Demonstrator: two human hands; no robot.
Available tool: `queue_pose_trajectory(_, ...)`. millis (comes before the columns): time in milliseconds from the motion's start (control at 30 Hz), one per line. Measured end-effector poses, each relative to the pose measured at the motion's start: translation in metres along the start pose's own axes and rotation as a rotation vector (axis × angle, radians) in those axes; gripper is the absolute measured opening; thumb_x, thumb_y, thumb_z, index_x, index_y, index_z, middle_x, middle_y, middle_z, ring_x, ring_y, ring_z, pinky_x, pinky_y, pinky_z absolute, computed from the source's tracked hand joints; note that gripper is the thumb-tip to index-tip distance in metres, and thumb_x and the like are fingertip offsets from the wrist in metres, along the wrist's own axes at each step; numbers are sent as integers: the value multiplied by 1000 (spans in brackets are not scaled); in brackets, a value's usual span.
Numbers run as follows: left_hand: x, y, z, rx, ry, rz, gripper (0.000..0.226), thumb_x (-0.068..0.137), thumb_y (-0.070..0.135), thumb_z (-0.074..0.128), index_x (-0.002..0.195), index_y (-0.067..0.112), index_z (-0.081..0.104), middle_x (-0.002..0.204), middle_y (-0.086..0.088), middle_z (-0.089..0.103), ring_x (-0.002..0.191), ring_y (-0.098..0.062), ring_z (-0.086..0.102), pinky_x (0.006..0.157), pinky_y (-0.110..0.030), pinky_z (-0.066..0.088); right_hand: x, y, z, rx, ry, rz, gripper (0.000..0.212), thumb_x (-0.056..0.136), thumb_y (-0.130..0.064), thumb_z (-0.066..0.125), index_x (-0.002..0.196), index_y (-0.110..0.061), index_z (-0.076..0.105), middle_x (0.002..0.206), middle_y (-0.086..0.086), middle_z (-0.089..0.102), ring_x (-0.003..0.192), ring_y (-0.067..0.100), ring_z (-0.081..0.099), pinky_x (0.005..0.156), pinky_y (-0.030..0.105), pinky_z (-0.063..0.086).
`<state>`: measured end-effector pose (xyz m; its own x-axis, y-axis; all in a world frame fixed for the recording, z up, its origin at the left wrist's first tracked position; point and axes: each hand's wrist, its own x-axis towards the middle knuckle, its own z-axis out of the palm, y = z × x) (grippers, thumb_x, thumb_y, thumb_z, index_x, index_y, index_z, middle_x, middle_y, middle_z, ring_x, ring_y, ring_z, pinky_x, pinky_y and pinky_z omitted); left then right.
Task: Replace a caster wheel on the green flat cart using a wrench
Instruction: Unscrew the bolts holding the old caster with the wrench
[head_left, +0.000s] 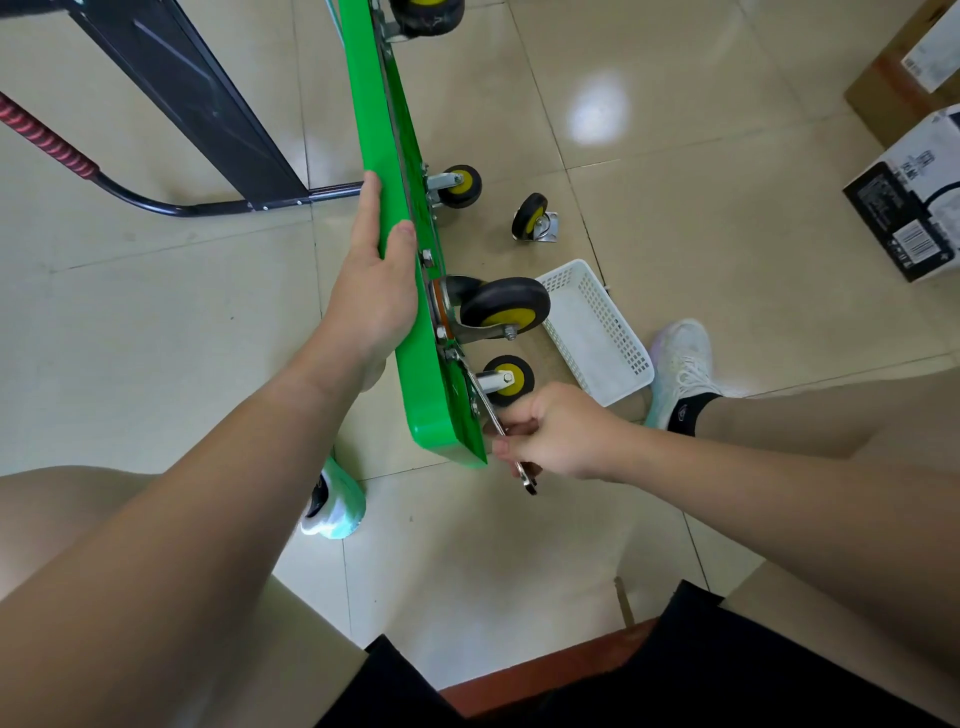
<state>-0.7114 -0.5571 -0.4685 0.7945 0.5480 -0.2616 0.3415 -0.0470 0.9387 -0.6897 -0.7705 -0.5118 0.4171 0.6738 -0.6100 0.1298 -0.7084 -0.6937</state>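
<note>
Green flat cart (387, 156) stands on edge, left hand (371, 291) clamped over its rim. Right hand (556, 431) grips the wrench (496, 415) at the near caster (506, 378); 1 loose caster (535, 217) lies on the floor. Bolting looks unfinished.

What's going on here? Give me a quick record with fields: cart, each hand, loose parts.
cart: green flat cart tipped on its edge, wheels facing right
left hand: left hand steadies the cart's edge
right hand: right hand holds the wrench by the near caster wheel
loose parts: spare caster on the floor, beside a white basket
</note>
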Motion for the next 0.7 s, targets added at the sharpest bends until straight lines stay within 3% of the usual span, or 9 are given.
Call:
queue_pose_trajectory(100, 0, 1, 0, 2, 9, 2, 62, 106, 39, 35, 161, 51, 10, 153, 20, 48, 125, -8, 62, 109, -41, 51, -6, -9, -2, 27, -1, 27, 18, 91, -30, 71, 83, -15, 76, 86, 14, 74, 88, 31, 71, 82, 39, 57)
queue_pose_trajectory(267, -1, 3, 0, 12, 3, 6, 61, 109, 35, 34, 163, 49, 8, 152, 21, 46, 124, -6, 62, 110, -38, 50, -12, -21, -4, 181, -86, 94, 26, 97, -19, 64, 72, -12, 70, 61, -3, 69, 61, 16, 70, 64, 28, 56)
queue_pose_trajectory(433, -1, 2, -1, 12, 2, 13, 61, 109, 35, 34, 163, 48, 8, 152, 22, 46, 121, -4, 63, 106, -35, 52, -8, -20, -2, 163, -104, 91, 24, 97, -15, 63, 74, -12, 69, 63, -2, 68, 59, 14, 69, 67, 26, 59)
queue_pose_trajectory(700, 0, 0, -2, -2, -9, -1, 65, 102, 43, 37, 160, 53, 10, 156, 20, 45, 130, -10, 59, 110, -42, 49, 10, -11, 6, 114, -101, 84, 11, 92, -13, 68, 85, -13, 76, 70, 2, 72, 65, 16, 71, 73, 32, 62)
